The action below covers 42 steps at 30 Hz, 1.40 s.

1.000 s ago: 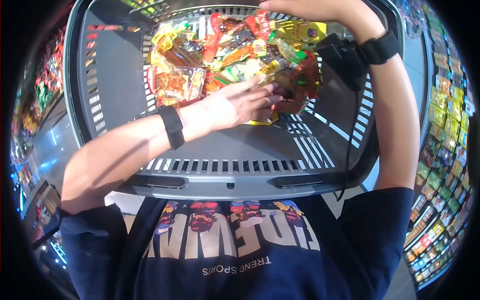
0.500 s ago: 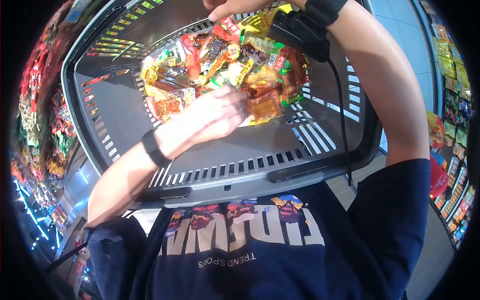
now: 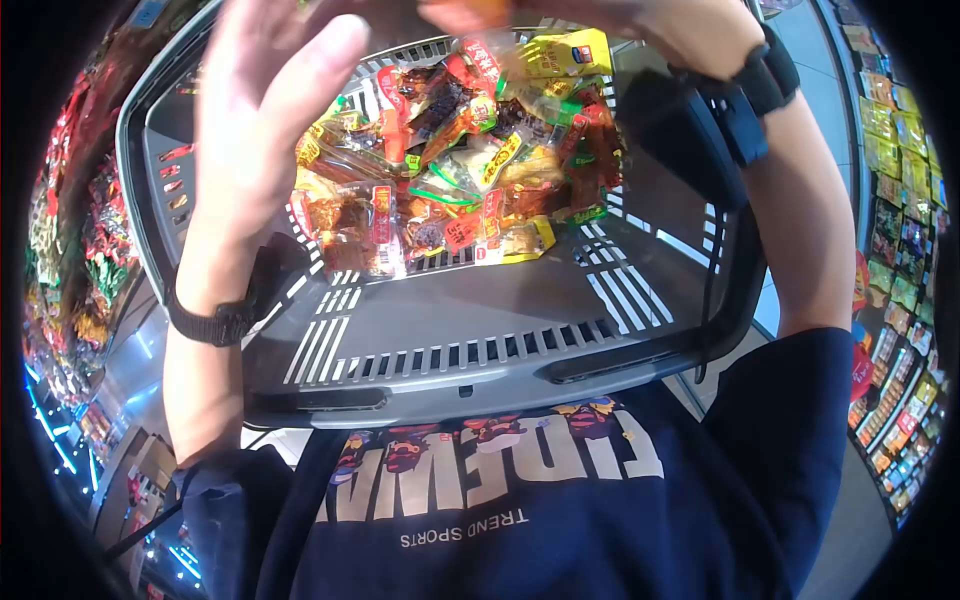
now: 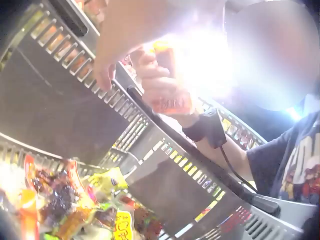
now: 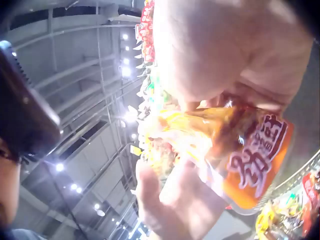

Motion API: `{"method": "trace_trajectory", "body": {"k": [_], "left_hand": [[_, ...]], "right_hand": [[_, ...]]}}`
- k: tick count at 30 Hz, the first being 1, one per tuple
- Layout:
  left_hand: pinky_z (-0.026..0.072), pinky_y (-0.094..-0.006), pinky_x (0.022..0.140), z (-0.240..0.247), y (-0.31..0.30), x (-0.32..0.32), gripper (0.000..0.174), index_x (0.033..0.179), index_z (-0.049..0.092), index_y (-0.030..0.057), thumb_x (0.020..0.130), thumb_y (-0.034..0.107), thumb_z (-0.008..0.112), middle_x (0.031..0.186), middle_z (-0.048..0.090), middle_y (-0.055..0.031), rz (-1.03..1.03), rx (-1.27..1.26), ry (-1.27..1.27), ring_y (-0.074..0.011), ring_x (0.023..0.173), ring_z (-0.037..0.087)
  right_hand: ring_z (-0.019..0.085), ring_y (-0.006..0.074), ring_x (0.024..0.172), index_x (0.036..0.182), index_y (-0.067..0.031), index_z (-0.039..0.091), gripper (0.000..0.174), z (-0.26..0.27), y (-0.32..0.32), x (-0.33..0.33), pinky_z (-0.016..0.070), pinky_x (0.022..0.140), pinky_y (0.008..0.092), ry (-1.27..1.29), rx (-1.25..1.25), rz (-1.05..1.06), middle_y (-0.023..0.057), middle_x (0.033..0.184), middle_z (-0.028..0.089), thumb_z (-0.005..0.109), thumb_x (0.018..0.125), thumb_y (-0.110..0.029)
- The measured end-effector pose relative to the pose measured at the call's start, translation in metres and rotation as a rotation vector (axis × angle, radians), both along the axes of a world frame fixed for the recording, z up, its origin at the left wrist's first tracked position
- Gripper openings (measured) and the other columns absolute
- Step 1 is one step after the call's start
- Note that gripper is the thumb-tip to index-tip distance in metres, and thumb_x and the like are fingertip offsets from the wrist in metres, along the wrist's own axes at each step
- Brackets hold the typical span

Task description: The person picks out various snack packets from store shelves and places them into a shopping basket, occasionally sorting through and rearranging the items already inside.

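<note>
My right hand (image 3: 700,35) is raised over the far side of the grey shopping basket (image 3: 480,300) and grips an orange snack packet (image 5: 255,170). In the left wrist view its fingers (image 4: 152,85) curl round this packet. Clear film with bold dark lettering shows at the packet's near end in the right wrist view. Blurred, my left hand (image 3: 255,110) is lifted above the basket's left side, thumb spread and nothing seen in its grasp; its fingertips leave the head view. Below both hands lies a heap of packaged snacks (image 3: 460,170).
Racks of hanging packets (image 3: 895,240) line the right side, with more goods (image 3: 80,220) on the left. A strapped camera (image 3: 735,125) sits on my right wrist, with a cable hanging from it. The basket's front rim (image 3: 465,392) is close to my shirt.
My left hand has come up from the snack heap to above the basket's left side. The right hand has shifted rightward, and the orange packet now shows by it.
</note>
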<state>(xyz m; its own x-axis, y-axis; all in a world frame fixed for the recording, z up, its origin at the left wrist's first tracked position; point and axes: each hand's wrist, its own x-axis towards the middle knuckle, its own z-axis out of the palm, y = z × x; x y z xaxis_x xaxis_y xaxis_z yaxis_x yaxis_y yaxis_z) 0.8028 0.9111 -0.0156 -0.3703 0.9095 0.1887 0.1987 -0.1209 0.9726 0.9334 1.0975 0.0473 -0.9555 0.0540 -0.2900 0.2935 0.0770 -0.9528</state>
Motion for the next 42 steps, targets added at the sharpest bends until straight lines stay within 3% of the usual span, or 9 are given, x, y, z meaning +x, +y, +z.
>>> {"method": "trace_trajectory", "body": {"k": [5,11,12,14,16,20,24,39,42], "left_hand": [[0.0358,-0.0319,0.106,-0.003,0.012,0.034,0.040,0.139,0.042,0.0036,0.102,0.019,0.043,0.132,0.052,-0.0048,0.151,-0.079,-0.459,-0.0173,0.123,0.049],[0.0468,-0.0226,0.072,0.017,0.010,0.014,0.016,0.109,0.058,0.0034,0.096,0.012,0.053,0.100,0.064,-0.0026,0.102,-0.275,0.062,-0.0079,0.085,0.059],[0.0464,-0.0216,0.072,0.024,0.004,0.005,0.016,0.109,0.059,0.0032,0.096,0.011,0.054,0.101,0.064,-0.0029,0.020,-0.335,0.096,-0.0070,0.084,0.058],[0.0460,-0.0232,0.068,0.020,0.006,0.001,0.017,0.108,0.058,0.0024,0.093,0.012,0.056,0.093,0.062,-0.0028,-0.137,-0.303,0.041,-0.0083,0.077,0.056],[0.0462,-0.0263,0.063,0.029,0.010,0.005,0.019,0.106,0.057,0.0012,0.090,0.012,0.059,0.079,0.058,-0.0023,-0.231,-0.370,-0.298,-0.0107,0.069,0.053],[0.0438,-0.0267,0.062,0.029,-0.004,0.006,0.015,0.101,0.057,-0.0005,0.093,0.011,0.056,0.069,0.050,-0.0001,-0.251,-0.244,0.453,-0.0112,0.064,0.050],[0.0482,-0.0380,0.067,0.001,-0.003,0.004,0.038,0.100,0.060,0.0042,0.064,-0.001,0.049,0.079,0.059,-0.0197,-0.228,-0.119,0.444,-0.0384,0.070,0.059],[0.0469,-0.0389,0.061,0.013,-0.002,-0.004,0.031,0.093,0.061,0.0025,0.063,-0.007,0.054,0.077,0.061,-0.0155,-0.263,-0.122,0.423,-0.0333,0.069,0.059],[0.0500,-0.0312,0.065,0.013,0.003,-0.013,0.013,0.098,0.059,0.0015,0.094,0.012,0.055,0.077,0.064,-0.0107,-0.191,-0.142,0.315,-0.0192,0.070,0.063]], "right_hand": [[0.062,0.0169,0.087,0.111,0.0023,0.057,0.034,-0.025,-0.030,0.022,0.0504,0.079,0.0322,0.705,0.565,-0.039,0.0119,0.090,0.065,0.048,0.097,-0.027],[0.056,0.0074,0.068,0.090,-0.0042,0.067,0.026,-0.039,0.010,0.004,0.0441,0.060,0.0241,-0.317,1.161,0.130,-0.0013,0.075,0.063,0.055,0.096,-0.026],[0.065,0.0376,0.079,0.093,-0.0005,0.065,0.028,-0.082,0.024,0.023,0.0511,0.072,0.0438,-0.318,0.969,0.108,0.0212,0.078,0.065,0.060,0.089,-0.028],[0.065,0.0373,0.080,0.083,0.0034,0.066,0.032,-0.094,0.009,0.022,0.0521,0.073,0.0431,-0.568,1.223,0.466,0.0212,0.079,0.066,0.067,0.082,-0.028],[0.065,0.0331,0.090,0.090,-0.0002,0.068,0.023,-0.118,0.017,0.046,0.0534,0.075,0.0415,-0.414,1.315,0.651,0.0182,0.093,0.066,0.067,0.076,-0.019],[0.061,0.0266,0.099,0.101,-0.0110,0.066,0.023,-0.149,-0.008,0.058,0.0525,0.074,0.0362,-0.466,1.722,0.745,0.0105,0.103,0.061,0.061,0.080,-0.018],[0.066,0.0223,0.091,0.101,-0.0135,0.070,0.024,-0.205,0.001,0.061,0.0522,0.065,0.0407,-0.769,1.605,0.728,0.0049,0.100,0.068,0.066,0.080,-0.023],[0.069,0.0297,0.089,0.104,-0.0122,0.072,0.027,-0.192,0.008,0.064,0.0537,0.066,0.0425,-0.618,1.341,0.587,0.0114,0.099,0.071,0.063,0.081,-0.020],[0.066,0.0303,0.086,0.104,-0.0045,0.067,0.041,-0.098,0.028,0.017,0.0517,0.074,0.0388,-0.513,0.959,0.718,0.0154,0.095,0.068,0.076,0.067,-0.018]]}}
